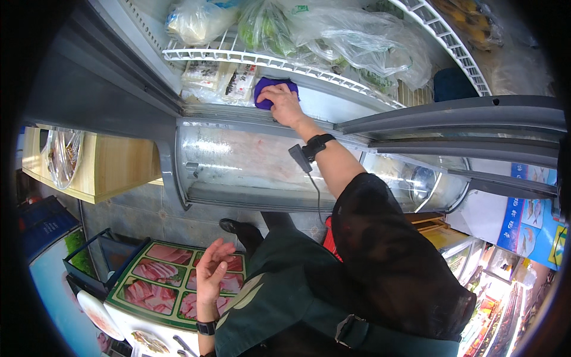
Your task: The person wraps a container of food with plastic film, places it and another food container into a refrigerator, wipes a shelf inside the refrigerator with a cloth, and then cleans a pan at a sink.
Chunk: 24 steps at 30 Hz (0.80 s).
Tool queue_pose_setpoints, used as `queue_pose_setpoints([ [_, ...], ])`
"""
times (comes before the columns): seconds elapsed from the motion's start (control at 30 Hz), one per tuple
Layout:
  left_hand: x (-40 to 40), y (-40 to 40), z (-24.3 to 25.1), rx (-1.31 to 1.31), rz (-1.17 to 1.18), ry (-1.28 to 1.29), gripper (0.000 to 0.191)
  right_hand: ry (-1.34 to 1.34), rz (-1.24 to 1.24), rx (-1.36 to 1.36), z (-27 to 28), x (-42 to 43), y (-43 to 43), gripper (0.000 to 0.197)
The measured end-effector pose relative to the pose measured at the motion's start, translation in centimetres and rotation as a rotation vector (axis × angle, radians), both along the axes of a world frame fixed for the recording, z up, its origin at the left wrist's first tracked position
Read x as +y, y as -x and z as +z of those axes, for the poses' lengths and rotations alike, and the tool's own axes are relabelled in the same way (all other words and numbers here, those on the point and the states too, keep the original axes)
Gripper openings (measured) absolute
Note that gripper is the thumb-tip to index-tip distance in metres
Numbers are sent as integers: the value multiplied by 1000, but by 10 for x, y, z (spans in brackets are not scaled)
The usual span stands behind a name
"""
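Note:
My right hand (284, 103) presses a folded purple cloth (264, 87) onto the white floor of a display refrigerator, below its wire shelf. Just left of the cloth lie flat packets with printed labels (240, 85), partly under the shelf's front rail (267, 59). The right arm reaches in over the cabinet's curved glass front (241, 156). My left hand (214, 267) hangs free at my side, fingers apart and holding nothing. Behind it is a panel printed with pictures of raw meat (154, 285).
Bagged green vegetables (272, 29) fill the wire shelf. A grey-framed sliding door (446, 111) stands to the right. On the left, a wooden cabinet (125, 165) carries a plastic-wrapped item (64, 156). A white plate (100, 314) and a dark-handled tool (183, 344) lie at lower left.

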<state>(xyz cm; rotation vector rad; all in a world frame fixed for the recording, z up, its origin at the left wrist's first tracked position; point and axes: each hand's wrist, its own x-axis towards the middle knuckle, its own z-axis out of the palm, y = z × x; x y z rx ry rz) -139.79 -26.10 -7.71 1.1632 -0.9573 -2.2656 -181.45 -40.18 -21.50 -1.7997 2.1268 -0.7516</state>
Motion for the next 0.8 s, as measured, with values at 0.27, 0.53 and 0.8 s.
queue_pose_setpoints([
  [0.27, -4, -3, 8, 10, 33, 41, 55, 1, -413, 408, -24, 50, 81, 23],
  [0.53, 16, -20, -18, -76, 44, -105, 53, -342, -870, 501, -67, -3, 187, 28],
  [0.8, 26, -20, -51, -57, 46, -165, 53, -58, -324, 273, -49, -101, 183, 31],
])
